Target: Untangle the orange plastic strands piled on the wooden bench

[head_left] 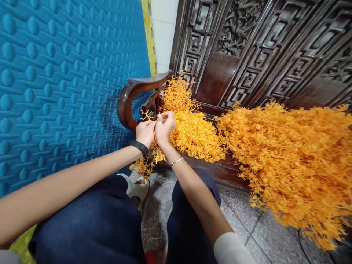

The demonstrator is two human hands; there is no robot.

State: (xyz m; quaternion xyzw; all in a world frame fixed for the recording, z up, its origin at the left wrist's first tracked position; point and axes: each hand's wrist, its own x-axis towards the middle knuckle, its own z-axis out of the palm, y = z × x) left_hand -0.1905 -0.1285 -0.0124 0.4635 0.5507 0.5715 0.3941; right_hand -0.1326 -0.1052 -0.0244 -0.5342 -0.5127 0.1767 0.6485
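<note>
My left hand (145, 132), with a black band on its wrist, is closed on a thin orange branched plastic piece (147, 115) whose forked tips stick out above it. My right hand (165, 126), with a bangle on its wrist, pinches close beside it and touches the left. Its fingertips are closed on an orange strand, seemingly of the same piece; the exact grip is hidden by the fingers. Just right of my hands lies a heap of small orange pieces (196, 135) on the dark wooden seat. Looser branched orange pieces (178, 91) rise behind it.
A larger orange pile (297, 157) spills over the seat's right side. The carved wooden backrest (220, 79) stands behind, and a curved armrest (125, 102) is left of my hands. Blue padded matting (60, 88) covers the left. More orange pieces (143, 167) hang below my hands, above a shoe (140, 189).
</note>
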